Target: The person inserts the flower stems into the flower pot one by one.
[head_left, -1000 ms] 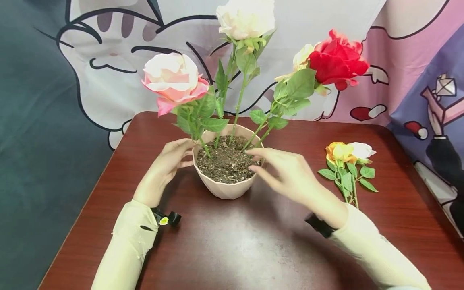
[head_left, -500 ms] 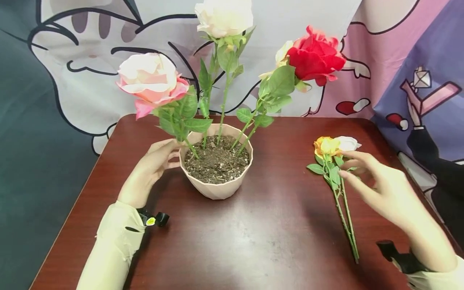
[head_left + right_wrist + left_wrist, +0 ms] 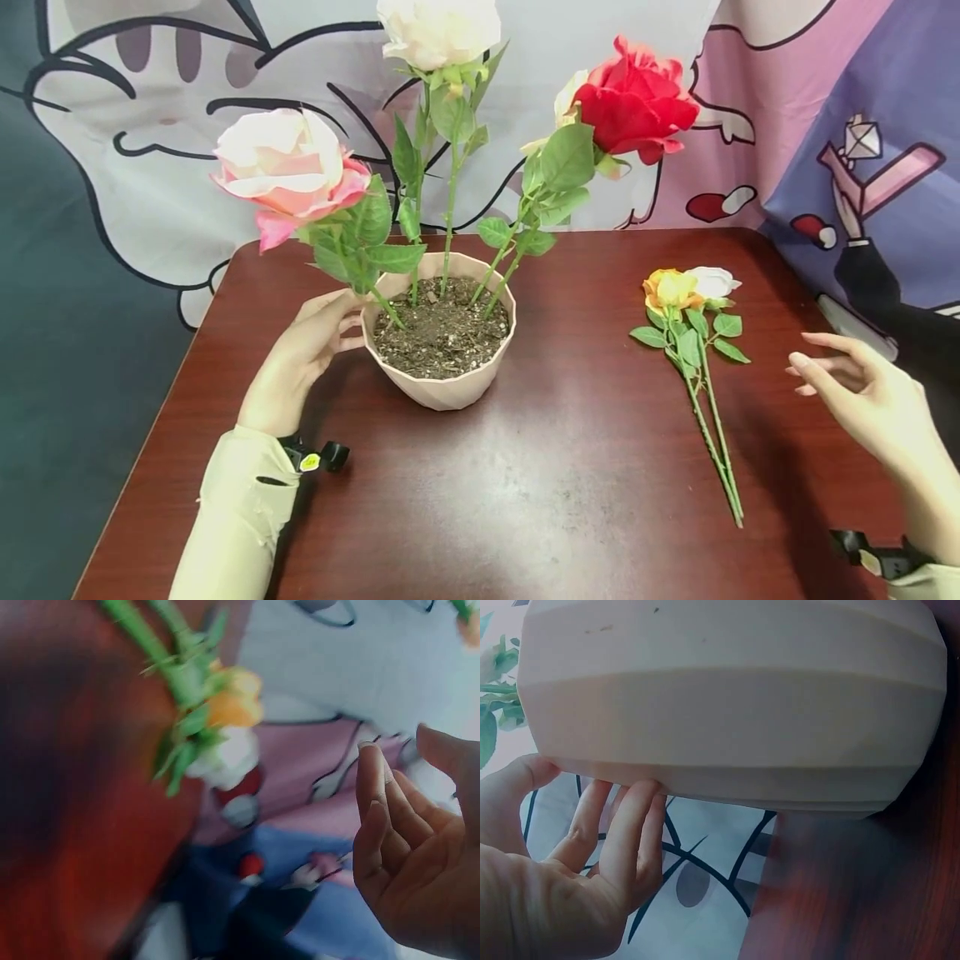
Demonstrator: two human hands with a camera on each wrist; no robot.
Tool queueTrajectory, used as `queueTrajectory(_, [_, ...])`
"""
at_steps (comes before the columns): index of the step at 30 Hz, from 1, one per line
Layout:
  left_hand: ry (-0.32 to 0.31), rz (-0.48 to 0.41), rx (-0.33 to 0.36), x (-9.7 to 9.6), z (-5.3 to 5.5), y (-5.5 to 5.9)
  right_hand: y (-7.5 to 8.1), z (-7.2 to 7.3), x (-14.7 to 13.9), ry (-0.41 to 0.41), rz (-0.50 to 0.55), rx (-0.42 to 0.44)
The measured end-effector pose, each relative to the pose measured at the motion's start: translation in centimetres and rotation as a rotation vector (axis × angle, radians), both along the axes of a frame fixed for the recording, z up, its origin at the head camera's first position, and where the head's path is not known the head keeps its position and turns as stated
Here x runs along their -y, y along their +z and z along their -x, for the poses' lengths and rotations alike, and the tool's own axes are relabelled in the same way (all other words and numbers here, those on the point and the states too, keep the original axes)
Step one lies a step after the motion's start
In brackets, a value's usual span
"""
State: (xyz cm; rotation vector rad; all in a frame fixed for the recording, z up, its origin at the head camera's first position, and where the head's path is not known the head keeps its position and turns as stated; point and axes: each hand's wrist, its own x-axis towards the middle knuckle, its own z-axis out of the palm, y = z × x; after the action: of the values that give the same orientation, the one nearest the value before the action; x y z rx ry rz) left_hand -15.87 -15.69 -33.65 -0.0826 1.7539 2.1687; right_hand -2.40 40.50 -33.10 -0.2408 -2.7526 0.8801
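Note:
A cream faceted flower pot [image 3: 446, 392] filled with dark soil [image 3: 442, 337] stands on the table. Rising from the soil are a pink-white rose [image 3: 288, 171], a tall white rose [image 3: 440, 33], a red rose [image 3: 637, 100] and a pale rose [image 3: 567, 98] partly hidden behind the red one. My left hand [image 3: 292, 358] touches the pot's left side, its extended fingers and thumb against the outer wall [image 3: 727, 720]. My right hand [image 3: 873, 396] hovers at the right with loosely bent fingers and holds nothing. Nearest to it lie a yellow-orange rose [image 3: 670, 290] and a white rose [image 3: 712, 282].
The two loose roses lie side by side, their long stems [image 3: 716, 442] pointing toward the front of the dark red table [image 3: 525, 500]. Behind the table hangs a cartoon-printed cloth [image 3: 172, 167], and the tall flowers overlap it.
My right hand has left the pot's right side, passed over the loose roses and come to the far right. My left hand stays at the pot. The head view has shifted right.

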Motion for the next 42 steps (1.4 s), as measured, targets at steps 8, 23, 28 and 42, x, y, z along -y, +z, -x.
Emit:
queueTrajectory(8, [-0.005, -0.032, -0.044, 0.4, -0.3, -0.1, -2.5, -0.3, 0.2, 0.039, -0.114, 0.159])
queueTrajectory(23, [0.015, -0.093, -0.032, 0.9, -0.6, -0.3, -6.7, 1.1, 4.5, 0.268, -0.219, 0.184])
queueTrajectory(28, [0.009, -0.092, -0.03, 0.8, -0.6, -0.4, -7.0, 1.5, 4.8, 0.253, -0.254, 0.249])
queueTrajectory(42, [0.008, -0.011, -0.051, 0.0, -0.3, -0.3, -7.4, 1.7, 4.3, 0.208, -0.09, 0.463])
